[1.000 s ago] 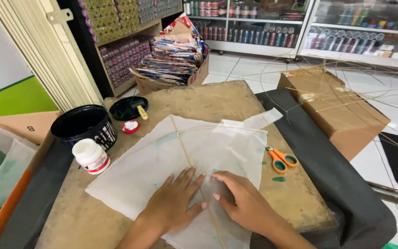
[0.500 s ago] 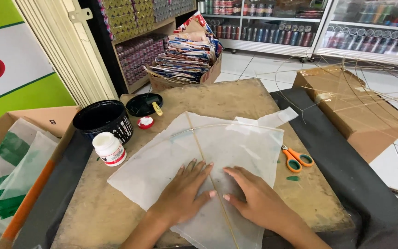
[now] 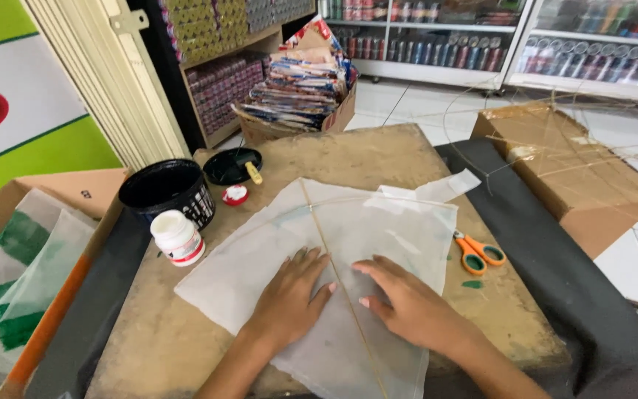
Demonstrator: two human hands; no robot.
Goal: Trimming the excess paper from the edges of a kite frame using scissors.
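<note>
Worktop (image 3: 407, 159): brown, worn board, the largest item I log, with dark cloth hanging at both sides. Kite sheet (image 3: 275, 258): thin translucent white paper, laid flat at the middle of the worktop, its near corner hanging past the front edge; I judge that a slip of the palms could crease or tear so light a sheet, most likely at that unsupported corner. Bamboo spine (image 3: 326, 251): thin stick running from the far corner of the sheet down between my two hands, with a bowed cross stick over the upper part; uneven pressing could, I think, shove it off the centre line. Black tub (image 3: 165, 191): open, at the left edge, its lid with a brush just behind it; an elbow sweep leftward could tip it. Left hand (image 3: 289, 303): flat on the paper just left of the spine, fingers spread wide, holding nothing. Right hand (image 3: 407, 307): flat on the paper just right of the spine, fingers together and extended, holding nothing. White glue bottle (image 3: 177, 236): upright, cap off as far as I can tell, near the sheet's left edge; if knocked over, it could wet the paper. Orange scissors (image 3: 480, 253): lying closed just beyond the sheet's right edge; a snag seems possible if the sheet is dragged rightward.
</note>
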